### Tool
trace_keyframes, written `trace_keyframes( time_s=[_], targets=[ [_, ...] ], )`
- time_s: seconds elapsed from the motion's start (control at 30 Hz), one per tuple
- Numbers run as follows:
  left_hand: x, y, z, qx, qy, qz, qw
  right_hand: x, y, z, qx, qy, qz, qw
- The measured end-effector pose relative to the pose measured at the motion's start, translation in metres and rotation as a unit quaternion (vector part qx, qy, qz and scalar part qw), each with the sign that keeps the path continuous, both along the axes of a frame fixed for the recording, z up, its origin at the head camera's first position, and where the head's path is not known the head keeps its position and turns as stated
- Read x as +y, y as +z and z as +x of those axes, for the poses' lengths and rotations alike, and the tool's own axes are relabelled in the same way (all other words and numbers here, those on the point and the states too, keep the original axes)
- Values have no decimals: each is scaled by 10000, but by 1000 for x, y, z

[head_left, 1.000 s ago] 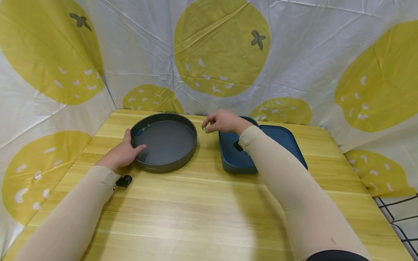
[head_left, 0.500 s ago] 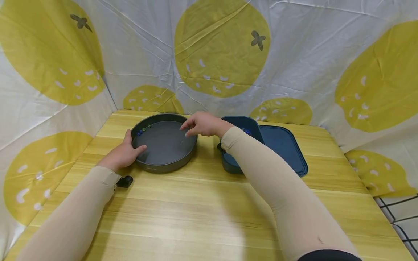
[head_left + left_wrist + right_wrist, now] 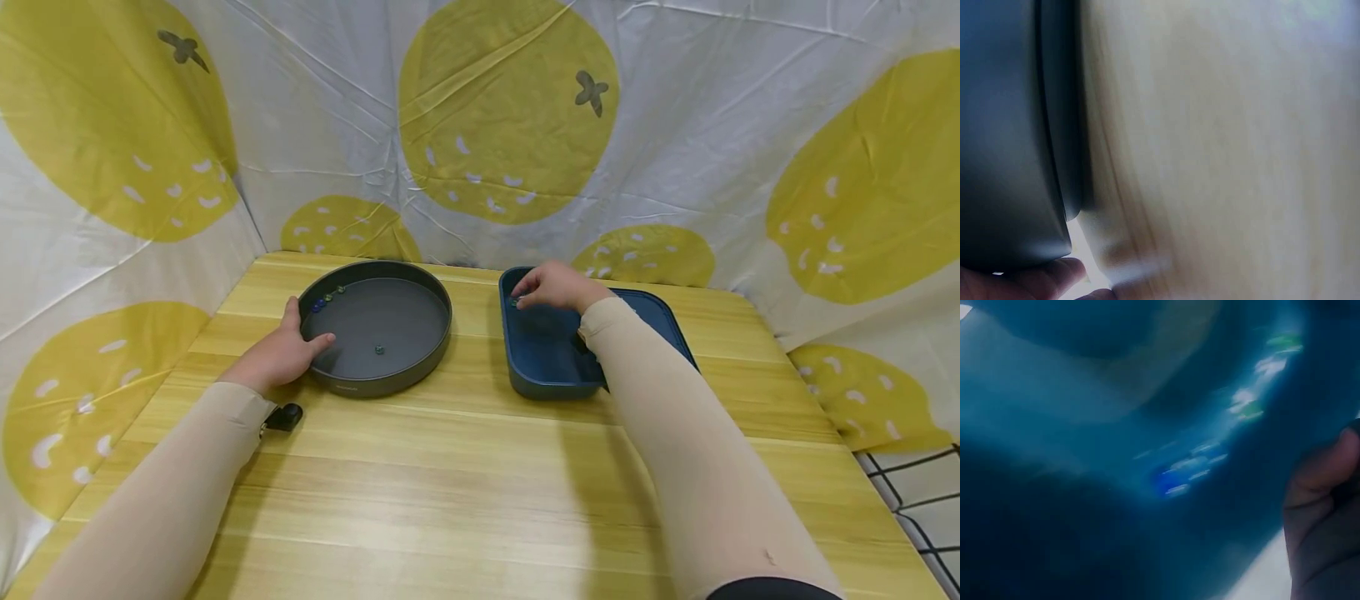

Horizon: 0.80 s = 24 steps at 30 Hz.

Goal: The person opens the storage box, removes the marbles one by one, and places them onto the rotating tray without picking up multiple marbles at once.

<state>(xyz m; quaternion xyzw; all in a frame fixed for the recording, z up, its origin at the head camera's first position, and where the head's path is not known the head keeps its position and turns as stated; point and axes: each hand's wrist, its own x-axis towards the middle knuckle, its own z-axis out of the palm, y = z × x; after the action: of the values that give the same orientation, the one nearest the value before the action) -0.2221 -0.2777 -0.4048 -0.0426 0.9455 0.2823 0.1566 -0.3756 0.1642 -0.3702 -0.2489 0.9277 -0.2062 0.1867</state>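
Note:
On the left of the table stands a round dark grey pan [image 3: 390,321]. My left hand [image 3: 281,350] grips its near-left rim, thumb inside and fingers outside. Blue and green marbles [image 3: 327,297] line the pan's left inner wall, and a single marble [image 3: 379,350] is on its floor. To the right, my right hand [image 3: 558,287] is over the blue rectangular container [image 3: 543,350]. A small green marble [image 3: 514,302] shows at its thumb and index fingertips, seemingly pinched. In the right wrist view, blurred blue and green marbles [image 3: 1191,469] lie inside the container.
A flat blue lid [image 3: 660,317] lies right of the container, partly behind the right sleeve. A white cloth with yellow fruit prints [image 3: 510,108] hangs behind and beside the table. Black wire grid [image 3: 915,504] shows at the lower right.
My right hand carried a green marble left to the pan, let go, and came back right over the container. One more marble is now in the pan. My left hand stayed on the rim.

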Motion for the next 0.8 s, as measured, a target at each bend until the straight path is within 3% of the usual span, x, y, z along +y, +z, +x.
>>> trace_keyframes(
  time_s=[0.27,0.8],
  targets=[
    [-1,-1,1,-40,-7,6,10000,17,-23,-5,88,-229,829,9963],
    [-1,-1,-1,-36,-4,-33,10000,12,-33,-9,116,-603,894,9941]
  ],
)
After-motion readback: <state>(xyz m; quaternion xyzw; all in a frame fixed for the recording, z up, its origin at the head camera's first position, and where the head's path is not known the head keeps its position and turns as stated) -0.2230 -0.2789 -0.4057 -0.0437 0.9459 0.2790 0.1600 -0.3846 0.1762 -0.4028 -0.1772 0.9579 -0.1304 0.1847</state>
